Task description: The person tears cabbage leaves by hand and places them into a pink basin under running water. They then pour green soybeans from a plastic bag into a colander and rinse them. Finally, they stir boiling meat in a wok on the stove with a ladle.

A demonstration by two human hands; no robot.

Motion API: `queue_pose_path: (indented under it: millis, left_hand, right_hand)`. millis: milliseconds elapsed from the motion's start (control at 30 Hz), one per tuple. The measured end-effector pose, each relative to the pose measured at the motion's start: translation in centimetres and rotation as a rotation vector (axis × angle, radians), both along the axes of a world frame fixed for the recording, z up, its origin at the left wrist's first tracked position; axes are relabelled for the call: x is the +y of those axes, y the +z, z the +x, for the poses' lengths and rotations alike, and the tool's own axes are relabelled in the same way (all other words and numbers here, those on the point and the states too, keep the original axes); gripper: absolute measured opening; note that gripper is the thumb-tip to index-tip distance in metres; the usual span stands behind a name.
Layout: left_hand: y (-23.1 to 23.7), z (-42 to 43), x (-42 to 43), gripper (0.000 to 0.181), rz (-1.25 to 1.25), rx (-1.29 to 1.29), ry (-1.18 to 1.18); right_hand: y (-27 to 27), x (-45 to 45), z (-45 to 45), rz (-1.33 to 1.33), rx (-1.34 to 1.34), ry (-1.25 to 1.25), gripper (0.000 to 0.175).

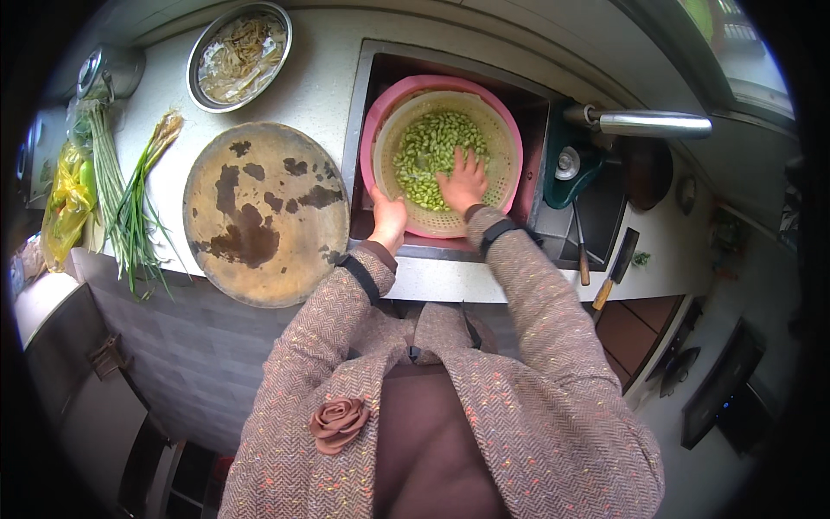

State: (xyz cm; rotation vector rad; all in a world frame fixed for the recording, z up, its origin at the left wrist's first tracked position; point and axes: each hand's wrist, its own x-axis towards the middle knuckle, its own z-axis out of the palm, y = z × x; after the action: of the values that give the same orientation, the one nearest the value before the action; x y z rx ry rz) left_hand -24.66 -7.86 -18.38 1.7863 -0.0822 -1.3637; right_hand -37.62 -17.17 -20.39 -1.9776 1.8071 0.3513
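Note:
A pale yellow plastic colander (496, 185) sits inside a pink basin (517, 139) in the sink (535, 175). Shelled green beans (425, 149) lie wet in it, heaped towards its far and left side. My right hand (465, 185) reaches into the colander with fingers spread, the tips touching the beans. At the near left, my left hand (389, 219) grips the edge where the colander and basin rims meet; its fingers are partly hidden.
Left of the sink lies a round wooden chopping board (292, 240) with dark wet patches. Behind it stands a metal bowl (240, 55) of soaking strips. Spring onions (133, 201) and a yellow plastic bag (65, 201) lie farther left. A cleaver (616, 266) rests at right, below the faucet (655, 123).

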Motion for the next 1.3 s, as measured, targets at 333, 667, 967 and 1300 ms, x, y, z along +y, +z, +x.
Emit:
queue_pose_path:
  millis: [333,667,967,1300]
  left_hand:
    - [-0.9,0.2,0.2,0.049,0.017,0.0,-0.005]
    - [-0.5,0.2,0.2,0.05,0.003,0.025,-0.009]
    - [-1.1,0.7,0.4,0.045,-0.017,0.106,0.027]
    - [-0.2,1.0,0.1,0.048,-0.002,0.188,0.082]
  right_hand:
    - [-1.1,-3.7,3.3,0.099,-0.125,0.496,0.056]
    - [-0.5,1.3,2.5,0.074,0.079,-0.077,0.068]
    - [0.0,-4.7,2.6,-0.139,-0.145,0.147,0.064]
    - [0.1,2.5,5.0,0.187,-0.209,0.385,0.06]
